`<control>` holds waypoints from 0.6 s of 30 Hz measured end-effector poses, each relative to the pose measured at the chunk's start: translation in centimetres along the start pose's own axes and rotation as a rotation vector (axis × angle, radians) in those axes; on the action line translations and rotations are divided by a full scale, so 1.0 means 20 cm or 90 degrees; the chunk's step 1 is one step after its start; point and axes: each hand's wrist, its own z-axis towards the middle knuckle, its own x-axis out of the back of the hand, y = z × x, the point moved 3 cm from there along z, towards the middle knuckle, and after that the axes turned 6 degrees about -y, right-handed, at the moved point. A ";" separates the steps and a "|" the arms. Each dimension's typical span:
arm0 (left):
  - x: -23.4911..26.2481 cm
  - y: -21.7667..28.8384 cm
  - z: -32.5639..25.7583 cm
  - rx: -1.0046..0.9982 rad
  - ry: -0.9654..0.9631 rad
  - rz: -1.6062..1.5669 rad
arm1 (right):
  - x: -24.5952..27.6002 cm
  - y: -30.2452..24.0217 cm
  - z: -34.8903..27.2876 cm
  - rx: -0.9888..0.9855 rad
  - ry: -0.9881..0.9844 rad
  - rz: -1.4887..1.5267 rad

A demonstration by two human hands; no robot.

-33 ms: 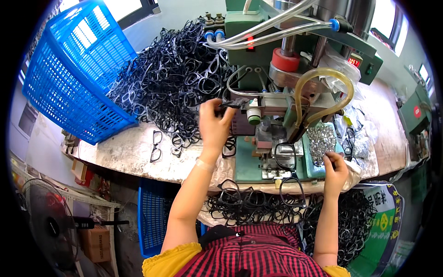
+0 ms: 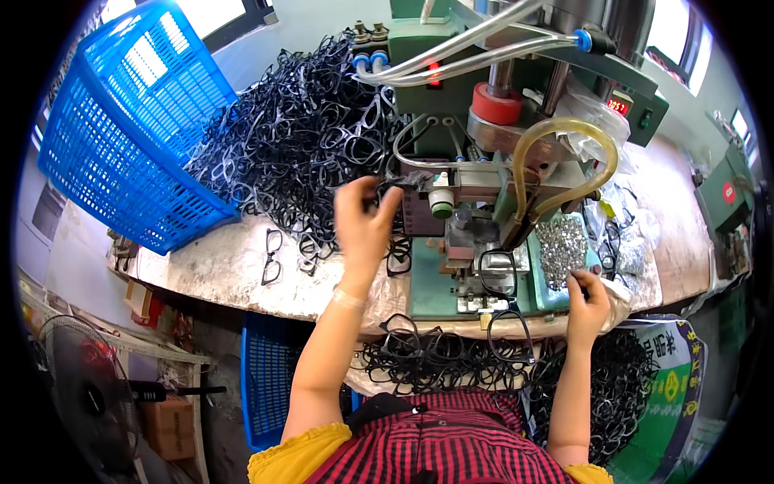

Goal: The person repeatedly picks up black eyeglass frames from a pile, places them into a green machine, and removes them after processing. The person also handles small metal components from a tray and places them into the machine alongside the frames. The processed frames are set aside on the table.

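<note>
My left hand point(image 2: 364, 226) is raised at the right edge of a big pile of dark eyeglass frames point(image 2: 298, 137), beside the press. Its thumb and fingers are apart, with dark frames behind and between them. At the front edge of a light green tray of small shiny metal pieces point(image 2: 562, 250), my right hand point(image 2: 588, 302) has thumb and fingertips pinched together; what they hold, if anything, is too small to make out. Between the hands, a black eyeglass frame point(image 2: 513, 303) sits at the fixture of the green press point(image 2: 431, 278), one rim hanging over the table edge.
A blue plastic basket point(image 2: 121, 153) lies tipped at the left of the pile. More frames point(image 2: 435, 351) gather below the table edge at my lap. A single frame point(image 2: 270, 256) lies on the left tabletop. Clear hoses point(image 2: 468, 64) and a yellowish tube point(image 2: 524, 153) loop around the press.
My left hand has shifted slightly left, its thumb and fingers a little further apart. My right hand stays at the tray's edge.
</note>
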 end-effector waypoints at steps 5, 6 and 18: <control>0.55 -0.35 -0.09 0.059 0.050 0.182 | 0.14 -0.03 -0.13 0.055 0.058 -0.117; 0.66 -0.55 -0.08 0.081 -0.010 0.248 | 0.12 -0.08 -0.11 0.060 0.015 -0.096; 0.88 -1.04 -0.22 0.152 -0.132 0.568 | -0.42 -0.51 0.09 0.136 -0.118 0.292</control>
